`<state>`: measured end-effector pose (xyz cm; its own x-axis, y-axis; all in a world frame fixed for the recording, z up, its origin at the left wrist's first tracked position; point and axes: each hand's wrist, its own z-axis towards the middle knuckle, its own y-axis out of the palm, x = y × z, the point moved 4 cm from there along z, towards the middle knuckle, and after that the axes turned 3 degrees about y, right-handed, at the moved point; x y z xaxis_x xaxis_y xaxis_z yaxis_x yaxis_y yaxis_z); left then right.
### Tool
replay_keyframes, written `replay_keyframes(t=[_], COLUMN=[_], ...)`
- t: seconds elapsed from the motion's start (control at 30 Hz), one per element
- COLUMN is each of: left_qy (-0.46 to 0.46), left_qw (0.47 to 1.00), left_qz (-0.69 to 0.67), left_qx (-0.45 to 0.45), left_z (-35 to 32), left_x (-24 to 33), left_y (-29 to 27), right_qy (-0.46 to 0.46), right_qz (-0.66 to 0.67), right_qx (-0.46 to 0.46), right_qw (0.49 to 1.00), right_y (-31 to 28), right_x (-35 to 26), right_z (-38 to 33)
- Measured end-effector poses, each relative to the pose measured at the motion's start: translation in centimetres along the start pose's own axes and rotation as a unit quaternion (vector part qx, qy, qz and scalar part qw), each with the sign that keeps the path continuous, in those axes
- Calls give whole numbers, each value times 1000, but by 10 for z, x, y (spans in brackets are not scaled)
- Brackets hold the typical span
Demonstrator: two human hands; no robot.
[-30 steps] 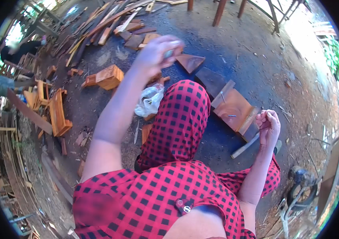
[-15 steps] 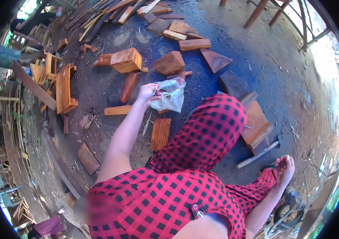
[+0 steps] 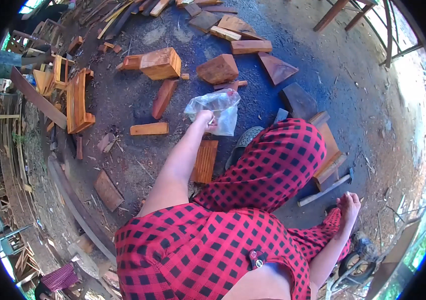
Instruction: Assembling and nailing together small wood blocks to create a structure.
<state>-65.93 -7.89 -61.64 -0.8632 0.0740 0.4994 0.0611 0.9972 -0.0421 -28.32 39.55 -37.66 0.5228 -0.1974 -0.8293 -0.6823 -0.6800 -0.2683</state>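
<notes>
My left arm reaches forward, and my left hand (image 3: 205, 119) is closed at the near side of a clear plastic bag (image 3: 227, 106). The bag hangs spread around the fingers, above the ground; what lies inside it is hard to make out. Off to the right, my right hand (image 3: 349, 204) hovers beside my lower leg with its fingertips pinched together; anything between them is too small to name. Nearest to it lies a hammer (image 3: 325, 190) with a pale wooden handle. A ribbed wooden block (image 3: 205, 161) rests on the ground below my left hand.
Wooden blocks (image 3: 218, 69) and a box-like wooden piece (image 3: 161, 63) lie ahead. Wooden frames (image 3: 77, 104) stand at the left. Offcuts and boards (image 3: 243, 28) pile up far ahead. A thick wooden slab (image 3: 327, 145) lies right of my bent knee. Wooden legs (image 3: 331, 14) stand far right.
My left hand has moved slightly right, and the bag has spread out on both sides of it. My right hand has shifted a little left. My raised knee has moved right, and a grey shoe now shows.
</notes>
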Motion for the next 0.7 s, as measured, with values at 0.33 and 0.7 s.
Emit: replay_keyframes(t=[0.33, 0.7], left_qy=[193, 443], left_qw=[930, 752], left_qz=[247, 484], left_qx=[-192, 63], left_z=[-49, -31], left_x=[45, 56], left_y=[14, 5], right_qy=[-32, -37], right_qz=[-81, -155], right_qx=[-46, -53], right_qw=[995, 986], right_y=[9, 30], right_x=[5, -5], right_z=[3, -5])
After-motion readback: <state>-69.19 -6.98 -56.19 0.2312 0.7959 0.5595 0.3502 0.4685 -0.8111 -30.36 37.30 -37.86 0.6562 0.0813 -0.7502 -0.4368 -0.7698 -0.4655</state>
